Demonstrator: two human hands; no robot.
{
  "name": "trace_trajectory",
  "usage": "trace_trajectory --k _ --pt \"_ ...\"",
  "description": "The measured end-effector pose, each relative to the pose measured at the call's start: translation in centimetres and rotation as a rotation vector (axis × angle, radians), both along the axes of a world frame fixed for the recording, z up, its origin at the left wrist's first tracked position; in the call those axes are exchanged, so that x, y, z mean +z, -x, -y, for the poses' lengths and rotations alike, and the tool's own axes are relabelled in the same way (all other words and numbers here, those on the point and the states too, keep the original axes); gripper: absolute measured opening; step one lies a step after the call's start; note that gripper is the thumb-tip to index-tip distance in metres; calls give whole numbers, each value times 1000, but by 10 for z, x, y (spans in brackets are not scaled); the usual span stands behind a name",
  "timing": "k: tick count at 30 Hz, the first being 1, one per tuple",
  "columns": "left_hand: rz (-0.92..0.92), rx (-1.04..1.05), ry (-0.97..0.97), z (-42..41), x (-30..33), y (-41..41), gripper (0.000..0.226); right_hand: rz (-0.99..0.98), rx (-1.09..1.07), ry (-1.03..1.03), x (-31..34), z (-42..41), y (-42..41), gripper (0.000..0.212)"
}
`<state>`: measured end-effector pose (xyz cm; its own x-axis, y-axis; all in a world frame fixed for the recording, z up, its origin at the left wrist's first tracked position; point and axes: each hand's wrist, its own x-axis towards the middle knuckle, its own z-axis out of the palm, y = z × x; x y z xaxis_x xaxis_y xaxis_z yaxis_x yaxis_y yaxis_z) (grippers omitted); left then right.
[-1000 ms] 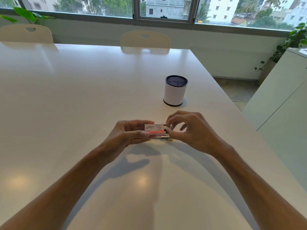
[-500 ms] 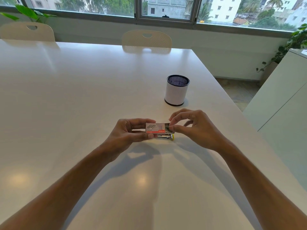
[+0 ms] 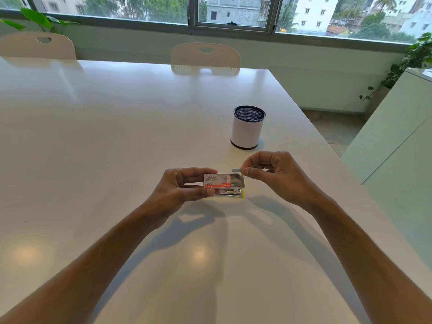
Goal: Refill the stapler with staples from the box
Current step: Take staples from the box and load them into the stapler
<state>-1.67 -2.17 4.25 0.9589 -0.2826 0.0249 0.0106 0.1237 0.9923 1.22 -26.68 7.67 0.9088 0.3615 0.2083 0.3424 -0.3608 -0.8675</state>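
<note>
change: your right hand [image 3: 278, 174] is now pinching a staple strip [image 3: 236, 170] clear of the staple box [image 3: 221, 181] | left hand [image 3: 184, 187] is gripping the box | stapler [image 3: 233, 193] is lying on desk [image 3: 117, 136] beneath | next: you are loading

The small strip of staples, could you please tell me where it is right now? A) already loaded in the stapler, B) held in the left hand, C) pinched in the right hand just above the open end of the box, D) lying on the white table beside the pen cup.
C: the small grey strip of staples is pinched at the fingertips of the right hand, just above the open end of the red-and-white cardboard staple box that the left hand holds.
</note>
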Motion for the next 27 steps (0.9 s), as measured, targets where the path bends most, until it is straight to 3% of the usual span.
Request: trace_trajectory --k 6,12,16,27 --pt "-11 -1 33 -3 1 -1 44 -32 -74 -173 1 -1 -1 8" --pt "-15 15 42 -4 1 -2 37 -368 -197 -422 -11 -4 -3 17" --pt "-5 17 46 -5 1 -3 38 -517 -186 -453 -17 -8 -2 22" --pt "16 -4 56 -5 -1 -4 41 -589 1 -436 -12 -11 2 14"
